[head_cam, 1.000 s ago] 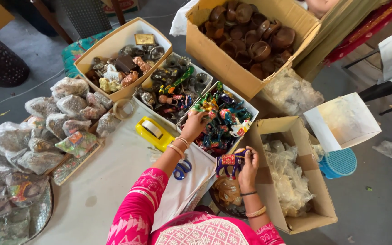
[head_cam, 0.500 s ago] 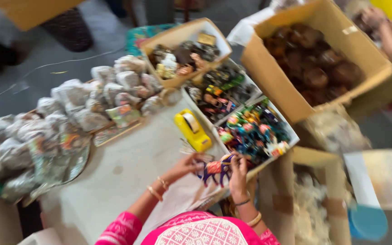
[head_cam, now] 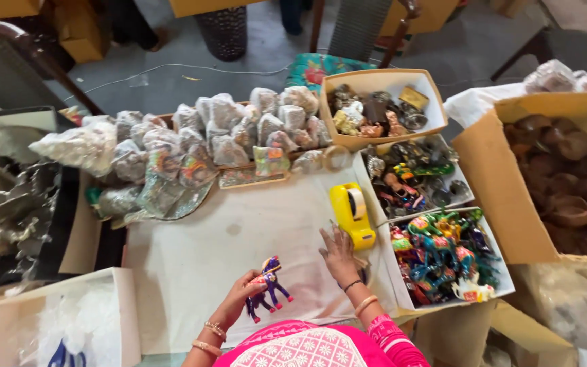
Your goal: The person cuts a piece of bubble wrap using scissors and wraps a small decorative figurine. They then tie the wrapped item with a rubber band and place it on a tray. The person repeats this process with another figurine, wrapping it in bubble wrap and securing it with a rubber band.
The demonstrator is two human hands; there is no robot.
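Step in hand, by my read: one toy is out of its box and held over the counter, with tape the likely next item.

Left hand (head_cam: 239,299) has a closed grip on a small purple painted toy horse with pink and orange trim (head_cam: 268,285), fingers wrapped round its rear half. The horse sits just above the white cloth-covered counter (head_cam: 225,245), near the front edge, in front of the pink patterned sleeve (head_cam: 307,343).

Orientation: body's long axis runs roughly lower-left to upper-right in frame. Head is up and toward the right, legs splay down and right toward the person. Tilted, not standing level.

Right hand (head_cam: 340,255) lies flat on the counter, fingers spread, grip open and holding nothing. Fingertips are just beside the base of the yellow plastic tape dispenser with its clear tape roll (head_cam: 352,212); I can't tell if they actually touch it.

Next move, judging only from the layout: the right hand needs a short reach forward to take the dispenser, while the left keeps the horse steady and clear of the cloth. The thin legs look like the fragile part, so a body grip is the safer hold.

Nearby:
- white cardboard box of multicoloured toy animals (head_cam: 446,258), just right of the right hand
- pile of clear plastic bags with small wrapped items (head_cam: 198,139) along the far side
- open white box with plastic bags (head_cam: 56,319) at the lower left
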